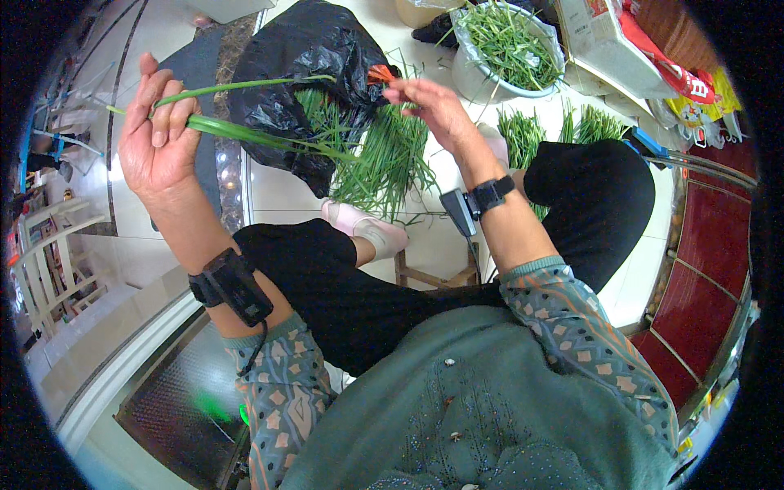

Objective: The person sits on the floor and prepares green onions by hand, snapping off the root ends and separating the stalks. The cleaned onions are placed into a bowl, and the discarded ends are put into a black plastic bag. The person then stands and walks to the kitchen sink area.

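Observation:
My left hand (162,131) is raised at the upper left, its fingers closed around a few long green stalks (245,130) that look like garlic chives. One stalk, apart from the rest, curves rightward over a black plastic bag (288,55). My right hand (429,107) is lifted above the floor with bent fingers; its fingertips are beside an orange-red strip (381,75) at the bag, and whether they touch it I cannot tell. A loose heap of the greens (392,159) spills from the bag's mouth onto the tiles, between my hands and my feet.
A lined bucket (484,86) full of cut greens stands at the upper right. Bundles of chives (520,131) lie near my right knee. A white foam box (612,55) is farther right. My pink shoe (361,223) is beside the heap, and a wooden stool (429,278) is beneath me.

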`<state>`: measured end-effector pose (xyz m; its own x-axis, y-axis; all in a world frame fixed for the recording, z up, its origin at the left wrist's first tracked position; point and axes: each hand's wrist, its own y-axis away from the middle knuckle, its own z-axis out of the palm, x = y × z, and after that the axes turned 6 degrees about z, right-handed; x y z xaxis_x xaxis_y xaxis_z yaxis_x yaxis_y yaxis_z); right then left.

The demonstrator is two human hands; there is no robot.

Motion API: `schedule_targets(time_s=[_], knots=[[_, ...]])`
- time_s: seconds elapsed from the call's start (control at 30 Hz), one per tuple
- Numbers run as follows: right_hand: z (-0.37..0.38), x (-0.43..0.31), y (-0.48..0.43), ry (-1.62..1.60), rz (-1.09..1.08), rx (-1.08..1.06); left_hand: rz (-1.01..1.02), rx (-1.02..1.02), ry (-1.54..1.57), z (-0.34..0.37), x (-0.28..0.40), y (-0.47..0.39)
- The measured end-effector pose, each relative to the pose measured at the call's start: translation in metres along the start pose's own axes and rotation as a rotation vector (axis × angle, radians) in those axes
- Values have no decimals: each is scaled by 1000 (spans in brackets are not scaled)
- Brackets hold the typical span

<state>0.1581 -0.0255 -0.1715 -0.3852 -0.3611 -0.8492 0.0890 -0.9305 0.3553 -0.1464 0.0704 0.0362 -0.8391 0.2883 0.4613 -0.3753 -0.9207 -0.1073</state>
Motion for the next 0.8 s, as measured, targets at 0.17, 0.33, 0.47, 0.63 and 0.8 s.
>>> schedule_targets(time_s=[0.17,0.33,0.47,0.63,0.8], knots=[[48,-50,-11,278,-283,-244,-55,-65,-51,4,-8,-4],[73,-55,5,340,-228,-453,-72,-64,-108,6,-13,-6],[68,-49,18,399,-87,-358,-69,-64,-111,9,-18,-2],[49,-50,29,442,-98,-314,-46,11,-273,7,-20,-5],[37,-58,45,460,-115,-278,-57,38,-332,3,-21,-13]])
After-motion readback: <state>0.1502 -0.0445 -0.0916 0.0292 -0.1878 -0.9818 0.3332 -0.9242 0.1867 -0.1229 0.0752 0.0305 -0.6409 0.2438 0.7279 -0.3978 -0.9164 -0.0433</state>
